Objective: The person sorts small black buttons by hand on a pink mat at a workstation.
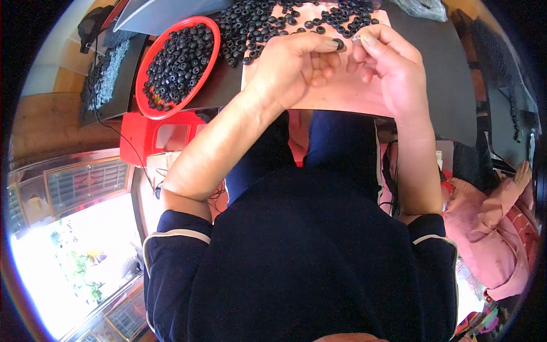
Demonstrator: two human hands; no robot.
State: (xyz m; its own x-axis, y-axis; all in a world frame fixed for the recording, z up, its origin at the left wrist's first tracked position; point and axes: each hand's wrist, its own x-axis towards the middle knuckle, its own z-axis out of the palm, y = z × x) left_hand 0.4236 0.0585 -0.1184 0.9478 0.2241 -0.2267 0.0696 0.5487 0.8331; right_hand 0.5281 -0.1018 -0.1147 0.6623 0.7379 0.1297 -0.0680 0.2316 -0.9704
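Observation:
My left hand (290,60) pinches a small black ring (339,44) between thumb and fingertips, over the pink sheet (336,97) on the table. A short way to its right, my right hand (394,65) is closed in a pinch, with a tiny pale, shiny bit (357,38) at its fingertips. What that bit is cannot be made out. The two hands are close but apart. Many loose black rings (245,25) lie in a heap beyond my left hand, and some are scattered over the sheet.
A red-rimmed bowl (212,62) full of black rings stands at the left. Behind it is a grey-blue tray (165,14). A clear plastic bag (424,8) lies at the far right. Below the table's left edge is a red stool (134,137). A person in pink (484,233) is at the right.

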